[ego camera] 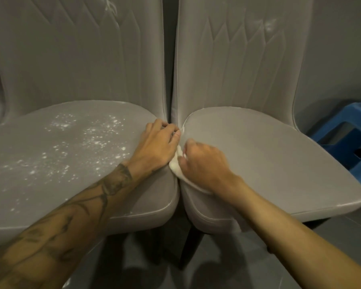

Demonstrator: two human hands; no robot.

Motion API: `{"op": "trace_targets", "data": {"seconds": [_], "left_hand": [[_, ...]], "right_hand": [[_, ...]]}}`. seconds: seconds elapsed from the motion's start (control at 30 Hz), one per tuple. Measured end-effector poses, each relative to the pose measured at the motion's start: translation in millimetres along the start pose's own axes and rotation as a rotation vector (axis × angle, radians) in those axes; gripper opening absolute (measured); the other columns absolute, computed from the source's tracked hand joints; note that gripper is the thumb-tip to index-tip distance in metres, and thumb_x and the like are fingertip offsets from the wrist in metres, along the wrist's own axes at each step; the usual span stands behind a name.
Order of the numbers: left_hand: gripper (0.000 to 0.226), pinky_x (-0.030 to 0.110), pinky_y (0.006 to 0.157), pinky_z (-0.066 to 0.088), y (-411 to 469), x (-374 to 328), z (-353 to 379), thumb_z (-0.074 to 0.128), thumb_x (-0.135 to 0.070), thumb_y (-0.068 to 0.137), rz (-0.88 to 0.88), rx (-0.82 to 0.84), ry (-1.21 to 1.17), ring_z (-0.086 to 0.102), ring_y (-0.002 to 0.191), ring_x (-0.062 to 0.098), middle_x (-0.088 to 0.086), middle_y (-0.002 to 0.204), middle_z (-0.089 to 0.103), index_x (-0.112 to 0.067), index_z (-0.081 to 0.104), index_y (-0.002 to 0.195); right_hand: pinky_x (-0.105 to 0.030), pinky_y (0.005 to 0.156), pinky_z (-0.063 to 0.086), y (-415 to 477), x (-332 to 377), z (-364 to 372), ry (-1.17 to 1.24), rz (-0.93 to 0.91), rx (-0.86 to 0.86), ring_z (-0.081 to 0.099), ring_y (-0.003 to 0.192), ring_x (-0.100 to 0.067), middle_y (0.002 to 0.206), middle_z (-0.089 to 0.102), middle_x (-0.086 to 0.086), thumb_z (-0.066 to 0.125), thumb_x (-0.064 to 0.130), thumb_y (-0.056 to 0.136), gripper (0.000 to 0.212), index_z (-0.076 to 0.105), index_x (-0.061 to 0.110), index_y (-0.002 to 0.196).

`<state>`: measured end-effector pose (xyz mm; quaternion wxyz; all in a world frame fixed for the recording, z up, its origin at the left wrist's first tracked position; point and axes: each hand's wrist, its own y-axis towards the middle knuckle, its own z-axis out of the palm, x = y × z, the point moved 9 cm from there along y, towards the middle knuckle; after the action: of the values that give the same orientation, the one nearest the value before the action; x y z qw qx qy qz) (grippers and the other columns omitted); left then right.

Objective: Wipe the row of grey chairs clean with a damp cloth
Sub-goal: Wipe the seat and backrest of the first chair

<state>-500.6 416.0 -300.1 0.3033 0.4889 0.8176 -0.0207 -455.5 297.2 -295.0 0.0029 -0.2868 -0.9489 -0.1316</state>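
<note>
Grey padded chairs stand side by side, the left seat [67, 155] speckled white, the right seat [269, 159] clean. Between them, the right hand [204, 165] grips a bunched white cloth [176, 166] against the right seat's inner edge. The left hand [156, 146] lies curled on the left seat's edge, holding nothing.

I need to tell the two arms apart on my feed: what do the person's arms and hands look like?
Both forearms are bare, with no sleeves, gloves, watch or rings in view. The left forearm carries dark tattoo linework from near the wrist up toward the elbow; the left hand shows none. The right forearm and right hand are unmarked.
</note>
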Motion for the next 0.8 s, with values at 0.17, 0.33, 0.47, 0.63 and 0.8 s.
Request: {"op": "trace_targets", "data": {"seconds": [0.17, 0.33, 0.47, 0.63, 0.8], "left_hand": [[0.042, 0.041, 0.106, 0.033, -5.6, 12.0, -7.6, 0.032, -0.044, 0.11, 0.007, -0.002, 0.172, 0.042, 0.126, 0.026, 0.002, 0.138, 0.05, -0.026, 0.06, 0.136], [0.042, 0.043, 0.1, 0.038, -11.4, 16.3, -0.9, 0.032, -0.045, 0.11, 0.069, -0.06, 0.225, 0.046, 0.118, 0.027, 0.004, 0.132, 0.054, -0.026, 0.062, 0.132], [0.043, 0.043, 0.101, 0.038, -10.2, 16.3, 1.4, 0.031, -0.047, 0.109, 0.08, -0.047, 0.243, 0.046, 0.119, 0.027, 0.003, 0.132, 0.053, -0.027, 0.061, 0.132], [0.044, 0.043, 0.102, 0.037, -8.9, 17.7, 2.9, 0.03, -0.049, 0.109, 0.079, -0.029, 0.245, 0.045, 0.122, 0.027, 0.004, 0.134, 0.052, -0.028, 0.06, 0.133], [0.044, 0.044, 0.104, 0.036, -10.2, 14.1, 3.6, 0.031, -0.048, 0.109, 0.089, -0.028, 0.266, 0.044, 0.122, 0.028, 0.005, 0.135, 0.052, -0.027, 0.06, 0.133]], "right_hand": [[-0.043, 0.081, 0.045, 2.8, 17.6, -4.3, -0.121, -0.049, 0.011, 0.063, 0.1, -0.036, 0.115, 0.065, -0.011, 0.032, 0.036, 0.103, 0.037, 0.052, 0.01, 0.121], [-0.031, 0.05, 0.048, -93.5, 8.2, -31.3, -0.044, -0.118, -0.086, 0.057, 0.058, -0.015, 0.075, 0.06, 0.008, 0.047, 0.043, 0.094, 0.016, 0.049, 0.028, 0.087], [-0.035, 0.068, 0.05, -53.7, 13.4, -22.3, -0.021, -0.041, 0.004, 0.063, 0.078, -0.021, 0.094, 0.066, 0.001, 0.041, 0.042, 0.102, 0.024, 0.054, 0.022, 0.102], [-0.033, 0.061, 0.043, -77.1, 14.0, -28.5, -0.043, -0.096, -0.026, 0.06, 0.072, -0.021, 0.086, 0.062, 0.002, 0.043, 0.04, 0.099, 0.021, 0.054, 0.022, 0.096], [-0.027, 0.053, 0.047, -127.9, -5.4, -43.4, -0.007, -0.039, -0.008, 0.055, 0.061, -0.011, 0.075, 0.057, 0.013, 0.049, 0.047, 0.095, 0.016, 0.051, 0.033, 0.088]]}}
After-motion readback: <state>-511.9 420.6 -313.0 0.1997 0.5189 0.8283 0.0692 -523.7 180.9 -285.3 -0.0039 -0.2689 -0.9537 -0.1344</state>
